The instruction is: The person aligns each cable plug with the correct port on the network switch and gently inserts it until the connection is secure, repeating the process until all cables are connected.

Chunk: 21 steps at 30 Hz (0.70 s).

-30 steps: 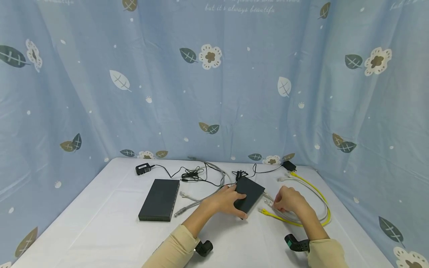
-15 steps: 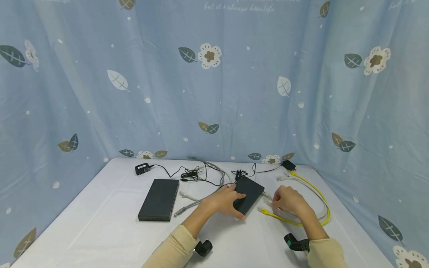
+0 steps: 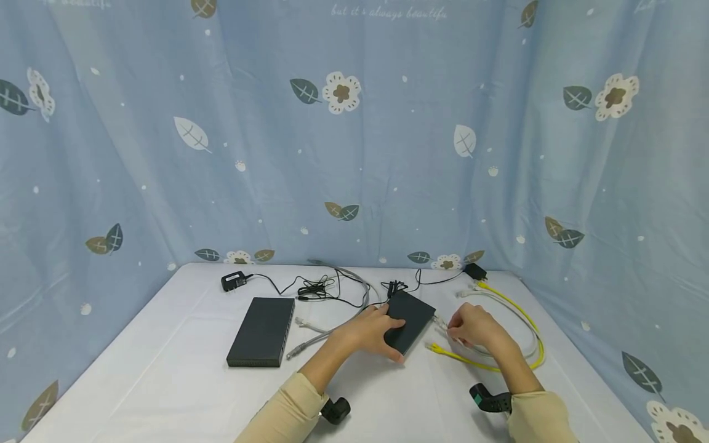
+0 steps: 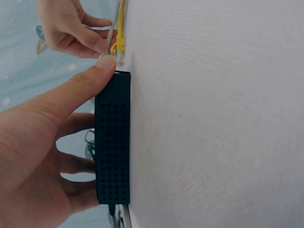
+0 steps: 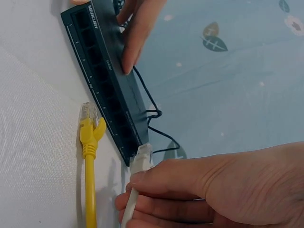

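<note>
My left hand (image 3: 368, 333) holds a small black network switch (image 3: 412, 319) down on the table. In the left wrist view the thumb lies at one corner of the switch (image 4: 113, 142), and the fingers rest along its top. In the right wrist view the row of ports on the switch (image 5: 97, 61) faces my right hand (image 5: 190, 190). Thumb and fingers there pinch a whitish network cable right behind its clear plug (image 5: 141, 159). The plug is by the end of the port row; I cannot tell if it touches. A yellow network cable (image 5: 89, 142) lies beside it.
A larger black switch box (image 3: 261, 332) lies to the left. Behind are a black power adapter (image 3: 234, 281) with bundled cord, another adapter (image 3: 474, 271) and a loose grey cable (image 3: 304, 348). A blue patterned curtain (image 3: 388, 154) hangs around the table.
My right hand has shifted slightly left with the cable, bringing the plug closer to the small switch. The left hand stays on the switch. The head view has turned slightly.
</note>
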Tool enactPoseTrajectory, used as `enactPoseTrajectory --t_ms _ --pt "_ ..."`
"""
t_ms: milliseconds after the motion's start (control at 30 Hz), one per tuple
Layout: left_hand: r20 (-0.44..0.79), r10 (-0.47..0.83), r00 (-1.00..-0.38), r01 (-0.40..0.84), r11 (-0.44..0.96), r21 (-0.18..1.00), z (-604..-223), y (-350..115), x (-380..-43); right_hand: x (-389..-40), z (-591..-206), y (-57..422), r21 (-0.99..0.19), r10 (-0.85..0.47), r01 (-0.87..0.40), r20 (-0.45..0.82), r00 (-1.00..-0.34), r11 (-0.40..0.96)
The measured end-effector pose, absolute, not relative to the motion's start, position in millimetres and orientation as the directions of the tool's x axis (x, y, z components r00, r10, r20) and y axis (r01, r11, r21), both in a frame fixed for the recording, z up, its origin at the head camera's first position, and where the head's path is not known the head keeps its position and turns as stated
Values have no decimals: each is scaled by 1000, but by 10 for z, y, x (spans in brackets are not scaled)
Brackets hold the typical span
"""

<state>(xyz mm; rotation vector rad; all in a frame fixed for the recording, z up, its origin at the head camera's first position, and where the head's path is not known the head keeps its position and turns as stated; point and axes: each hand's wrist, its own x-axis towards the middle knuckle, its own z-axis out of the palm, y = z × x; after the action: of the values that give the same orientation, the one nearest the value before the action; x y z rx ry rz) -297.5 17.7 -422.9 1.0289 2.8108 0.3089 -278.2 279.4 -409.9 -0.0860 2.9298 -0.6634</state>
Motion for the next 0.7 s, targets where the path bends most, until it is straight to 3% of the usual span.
enactPoseTrajectory --t_ms 700 --pt "-63 645 -761 614 749 247 -4274 193 -3023 -2772 -4090 2764 -416 -103 -23 -171 -980 909"
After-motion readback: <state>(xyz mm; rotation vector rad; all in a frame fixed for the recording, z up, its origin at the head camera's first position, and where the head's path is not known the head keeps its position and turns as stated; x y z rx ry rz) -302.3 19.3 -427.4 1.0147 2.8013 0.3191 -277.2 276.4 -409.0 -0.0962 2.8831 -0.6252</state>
